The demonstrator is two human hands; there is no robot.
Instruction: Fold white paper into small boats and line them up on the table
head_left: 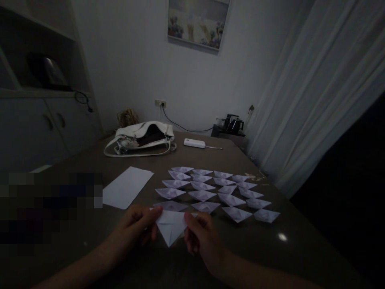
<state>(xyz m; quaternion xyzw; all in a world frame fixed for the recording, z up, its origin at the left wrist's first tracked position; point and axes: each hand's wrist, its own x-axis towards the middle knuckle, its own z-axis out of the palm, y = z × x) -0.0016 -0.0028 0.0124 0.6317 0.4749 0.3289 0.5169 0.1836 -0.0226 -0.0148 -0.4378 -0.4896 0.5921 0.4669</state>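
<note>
Between my two hands is a folded sheet of white paper (170,228), a triangle with its point toward me and a straight edge on the far side. My left hand (140,224) pinches its left corner, thumb on top. On the right corner, my right hand (203,237) grips with the thumb above and the fingers curled beneath. Just beyond the hands, several white paper boats (202,195) stand in rows on the dark table (288,257). A stack of white paper (128,188) lies to the left of the boats.
Toward the far edge rest a white handbag (144,138), its top gaping, and a white power strip or power bank (194,143) with a short cord. Behind the table, a black kettle (236,124) stands on a small stand. A pale curtain (300,88) hangs at the right.
</note>
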